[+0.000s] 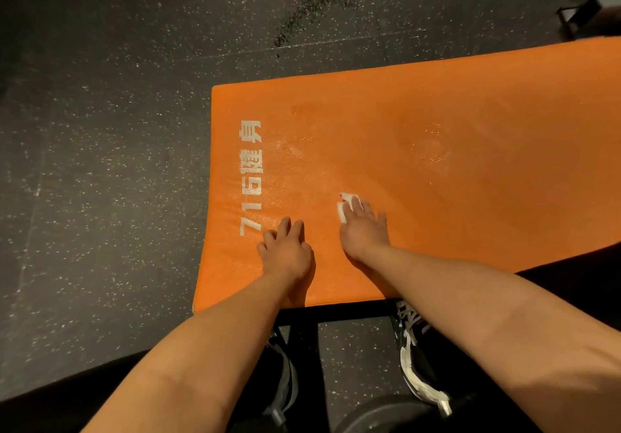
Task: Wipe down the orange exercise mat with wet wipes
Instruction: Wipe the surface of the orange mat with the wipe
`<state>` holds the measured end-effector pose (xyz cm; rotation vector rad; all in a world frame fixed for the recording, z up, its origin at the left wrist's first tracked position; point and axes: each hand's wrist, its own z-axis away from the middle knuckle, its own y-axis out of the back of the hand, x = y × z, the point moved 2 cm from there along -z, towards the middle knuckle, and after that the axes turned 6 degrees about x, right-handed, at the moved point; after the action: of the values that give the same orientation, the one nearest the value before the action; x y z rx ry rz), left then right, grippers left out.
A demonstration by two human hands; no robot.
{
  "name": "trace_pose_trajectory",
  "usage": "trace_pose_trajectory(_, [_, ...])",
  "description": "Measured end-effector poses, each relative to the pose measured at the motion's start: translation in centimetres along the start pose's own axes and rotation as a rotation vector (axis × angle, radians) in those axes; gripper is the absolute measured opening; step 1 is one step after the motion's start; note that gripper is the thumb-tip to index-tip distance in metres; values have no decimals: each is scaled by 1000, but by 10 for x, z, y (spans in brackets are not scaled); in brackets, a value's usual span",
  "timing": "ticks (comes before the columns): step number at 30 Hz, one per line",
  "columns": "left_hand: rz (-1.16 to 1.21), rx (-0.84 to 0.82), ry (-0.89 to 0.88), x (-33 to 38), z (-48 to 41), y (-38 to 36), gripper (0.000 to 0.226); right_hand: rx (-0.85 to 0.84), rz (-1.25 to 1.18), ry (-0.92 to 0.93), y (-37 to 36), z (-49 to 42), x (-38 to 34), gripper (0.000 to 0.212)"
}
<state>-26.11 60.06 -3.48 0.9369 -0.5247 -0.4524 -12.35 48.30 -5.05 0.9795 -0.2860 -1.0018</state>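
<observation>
The orange exercise mat (pixel 453 170) lies across the right half of the view, with white lettering along its left end. Damp, shiny patches show on its surface. My right hand (pixel 364 231) lies flat on the mat near its front edge and presses a white wet wipe (pixel 346 205) down under its fingers; part of the wipe sticks out at the fingertips. My left hand (pixel 287 247) rests on the mat just left of it, beside the lettering, fingers bent with the tips on the surface and nothing in it.
Dark speckled rubber floor (pixel 100 163) surrounds the mat, with a wet-looking stain (pixel 309 16) beyond its far edge. A black frame (pixel 336 310) runs under the mat's front edge. My shoes (pixel 416 358) stand below it. Dark equipment (pixel 584 9) sits at top right.
</observation>
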Motion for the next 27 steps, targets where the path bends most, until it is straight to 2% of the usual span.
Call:
trace_pose_trajectory(2, [-11, 8, 17, 1, -4, -2, 55, -8, -19, 0, -3, -2, -6, 61])
trace_pose_trajectory(7, [24, 90, -2, 4, -16, -3, 51, -10, -21, 302, -15, -10, -18, 56])
trace_pose_trajectory(9, [-10, 120, -71, 3, -25, -3, 49, 55, -16, 242, -10, -26, -9, 54])
trace_pose_trajectory(13, [-16, 123, -85, 0, -55, 3, 51, 144, -80, -70, 5, -58, -9, 58])
trace_pose_trajectory(15, [-19, 116, -89, 3, -71, 6, 53, 130, -108, -20, 6, -69, -30, 58])
trace_pose_trajectory(19, [43, 143, -29, 7, -96, 14, 55, 101, -71, 216, 6, -85, -54, 55])
trace_pose_trajectory(21, [51, 146, -10, 3, -106, 16, 54, 149, -54, 172, 11, -97, -45, 55])
trace_pose_trajectory(24, [69, 146, -13, -2, -111, 16, 53, 223, -62, -34, 15, -112, -33, 58])
trace_pose_trajectory(27, [120, 178, -25, -5, -110, 16, 52, 239, -96, -5, 13, -118, -54, 60])
